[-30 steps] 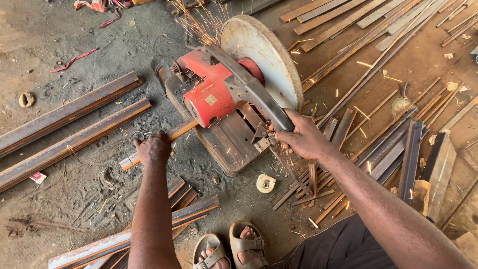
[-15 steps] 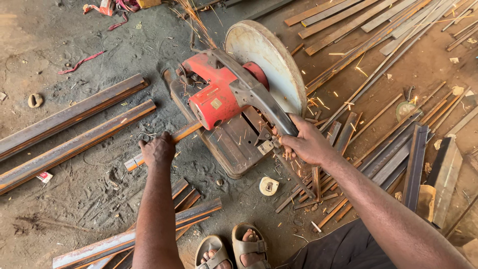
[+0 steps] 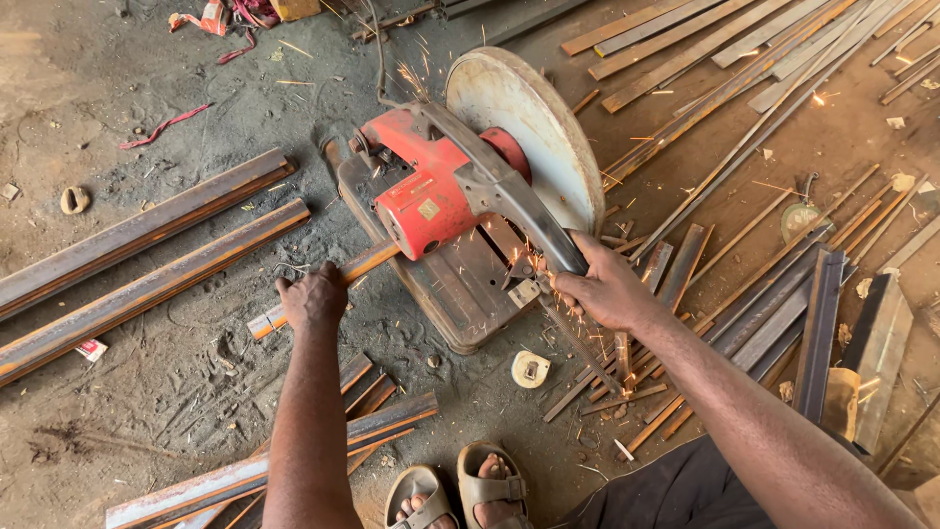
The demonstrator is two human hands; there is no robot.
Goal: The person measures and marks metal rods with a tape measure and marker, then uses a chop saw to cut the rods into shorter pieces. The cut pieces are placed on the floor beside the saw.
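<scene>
Hands on sparking chop saw, bar

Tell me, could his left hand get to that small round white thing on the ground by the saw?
Probably yes. The left hand presses down on the metal bar, so it must let go first. The small round white thing lies on open ground beside the saw base, uncovered.

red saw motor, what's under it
A rusty steel bar runs under the motor, resting on the saw base and held by the left hand. The cut point is hidden by the motor.
</scene>
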